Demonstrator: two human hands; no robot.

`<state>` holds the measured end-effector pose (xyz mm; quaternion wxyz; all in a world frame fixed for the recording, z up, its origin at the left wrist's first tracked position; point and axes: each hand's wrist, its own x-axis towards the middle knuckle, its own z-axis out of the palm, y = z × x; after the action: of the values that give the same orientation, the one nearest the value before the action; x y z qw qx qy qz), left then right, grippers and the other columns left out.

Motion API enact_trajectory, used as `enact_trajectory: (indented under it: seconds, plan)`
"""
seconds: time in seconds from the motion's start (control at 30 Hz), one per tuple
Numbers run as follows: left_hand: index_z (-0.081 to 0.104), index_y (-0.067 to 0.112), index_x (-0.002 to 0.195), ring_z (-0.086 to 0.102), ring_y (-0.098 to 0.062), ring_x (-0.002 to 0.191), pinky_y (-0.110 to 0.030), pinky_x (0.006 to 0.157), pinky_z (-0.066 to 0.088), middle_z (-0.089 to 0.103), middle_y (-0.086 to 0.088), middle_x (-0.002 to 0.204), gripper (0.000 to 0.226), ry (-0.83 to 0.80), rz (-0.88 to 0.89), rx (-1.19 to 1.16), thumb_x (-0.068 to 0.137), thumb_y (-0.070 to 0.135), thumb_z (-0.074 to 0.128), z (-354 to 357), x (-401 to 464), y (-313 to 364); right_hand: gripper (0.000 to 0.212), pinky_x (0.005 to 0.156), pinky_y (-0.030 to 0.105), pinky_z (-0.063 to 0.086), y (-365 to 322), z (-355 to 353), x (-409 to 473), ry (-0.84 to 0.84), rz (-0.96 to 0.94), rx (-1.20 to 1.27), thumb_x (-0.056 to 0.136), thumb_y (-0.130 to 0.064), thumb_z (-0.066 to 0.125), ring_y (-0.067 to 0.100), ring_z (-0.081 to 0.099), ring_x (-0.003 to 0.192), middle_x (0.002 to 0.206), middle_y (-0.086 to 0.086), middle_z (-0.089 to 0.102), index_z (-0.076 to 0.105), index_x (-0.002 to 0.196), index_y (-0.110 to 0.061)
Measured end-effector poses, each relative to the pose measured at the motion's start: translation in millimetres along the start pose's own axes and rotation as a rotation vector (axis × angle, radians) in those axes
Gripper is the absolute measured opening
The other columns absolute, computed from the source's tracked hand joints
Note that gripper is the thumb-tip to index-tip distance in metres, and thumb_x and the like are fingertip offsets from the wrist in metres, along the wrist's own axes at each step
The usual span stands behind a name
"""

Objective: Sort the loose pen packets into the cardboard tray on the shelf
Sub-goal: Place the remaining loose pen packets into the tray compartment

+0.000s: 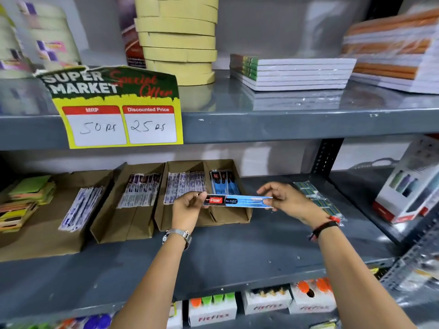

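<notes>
A blue and red "Flair" pen packet (237, 201) lies crosswise between both my hands, just above the front of a divided cardboard tray (247, 216). My left hand (188, 206) pinches its red end and my right hand (283, 198) pinches its blue end. The tray's right slot holds matching blue packets (222, 182); its left slot holds white and purple packets (184, 186). More loose packets (317, 198) lie on the shelf behind my right wrist.
Two more cardboard trays (133, 224) (47, 236) with pen packets stand to the left, beside stacked sticky notes (26, 200). A white boxed product (408, 184) stands at the right. A price sign (118, 108) hangs from the upper shelf (285, 124), which carries tape rolls and notebooks.
</notes>
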<state>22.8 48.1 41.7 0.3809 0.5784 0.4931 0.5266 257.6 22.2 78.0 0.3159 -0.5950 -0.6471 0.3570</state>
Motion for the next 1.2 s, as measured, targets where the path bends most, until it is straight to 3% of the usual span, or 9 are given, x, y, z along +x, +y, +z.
enact_trajectory:
  seconds: [0.17,0.33,0.43,0.63,0.77,0.9,1.0,1.13,1.2]
  plan:
    - [0.062,0.015,0.075,0.065,-0.003,0.065,-0.019,0.071,0.050,0.071,0.011,0.055,0.040,0.009,-0.108,-0.256,0.073,0.054,0.055,2.9,4.4,-6.2,0.033,0.050,0.005,0.044,13.0,8.1,-1.2,0.075,0.051,0.116,0.090,0.008,0.046,0.007,0.049,0.060,0.074,-0.001,0.056,0.056,0.074,-0.020]
    - [0.038,0.009,0.131,0.045,-0.036,0.122,-0.045,0.100,0.038,0.053,-0.022,0.129,0.089,-0.140,0.012,0.663,0.074,0.069,0.005,-2.3,-14.9,-52.3,0.026,0.046,0.003,0.048,29.8,28.2,22.4,0.311,0.211,0.532,0.090,0.011,0.044,0.012,0.054,0.067,0.079,0.005,0.054,0.056,0.114,0.012]
    - [0.014,0.007,0.139,0.014,-0.030,0.141,-0.039,0.117,0.009,0.015,-0.016,0.152,0.123,-0.322,0.022,0.934,0.049,0.080,-0.027,1.6,-23.8,-93.1,0.029,0.041,0.003,0.046,31.0,45.4,45.6,0.307,0.299,0.584,0.088,0.013,0.046,0.013,0.051,0.062,0.071,0.006,0.053,0.056,0.116,0.012]
    - [0.015,0.009,0.140,0.010,-0.025,0.142,-0.027,0.113,-0.003,0.012,-0.011,0.153,0.123,-0.319,0.085,0.962,0.048,0.078,-0.029,3.9,-30.2,-117.9,0.024,0.038,0.006,0.045,26.3,72.8,97.7,0.297,0.376,0.550,0.086,0.017,0.045,0.011,0.051,0.058,0.069,0.009,0.056,0.064,0.087,0.003]
    - [0.033,0.008,0.134,0.035,-0.027,0.133,-0.019,0.111,-0.012,0.038,-0.012,0.144,0.106,-0.353,0.083,1.049,0.067,0.075,-0.015,2.6,-30.7,-113.6,0.030,0.033,0.008,0.043,27.9,84.5,129.7,0.299,0.355,0.504,0.087,0.018,0.038,0.008,0.055,0.040,0.064,0.011,0.054,0.056,0.111,0.018]
    - [0.026,0.012,0.137,0.029,-0.023,0.136,-0.008,0.101,-0.021,0.029,-0.005,0.147,0.103,-0.294,0.087,0.977,0.066,0.077,-0.011,2.1,-28.2,-116.3,0.027,0.084,0.028,0.054,36.2,90.7,151.3,0.134,0.334,0.219,0.086,0.001,0.051,0.025,0.066,0.097,0.112,0.022,0.067,0.064,0.110,0.006]
    - [0.030,0.013,0.136,0.031,-0.024,0.135,-0.012,0.106,-0.011,0.037,-0.007,0.145,0.095,-0.217,0.161,0.976,0.072,0.076,-0.003,2.0,-27.9,-116.7,0.028,0.097,0.040,0.048,31.7,77.2,151.5,-0.021,0.243,-0.140,0.088,-0.002,0.048,0.034,0.059,0.112,0.121,0.025,0.062,0.062,0.109,0.009]
    - [0.044,0.008,0.127,0.047,-0.033,0.121,-0.036,0.104,0.035,0.054,-0.019,0.129,0.086,-0.062,0.124,0.769,0.077,0.073,0.015,0.2,-21.6,-106.5,0.034,0.099,0.032,0.045,30.3,50.5,145.4,-0.042,0.140,-0.385,0.089,0.003,0.043,0.030,0.056,0.118,0.129,0.018,0.060,0.061,0.118,0.001]
    - [0.045,0.008,0.126,0.046,-0.036,0.121,-0.044,0.102,0.038,0.052,-0.020,0.129,0.089,0.066,0.100,0.675,0.075,0.076,0.017,2.6,-4.8,-84.2,0.035,0.099,0.033,0.046,32.0,42.9,143.7,-0.002,0.061,-0.435,0.088,0.002,0.047,0.028,0.057,0.118,0.130,0.016,0.059,0.059,0.121,-0.001]
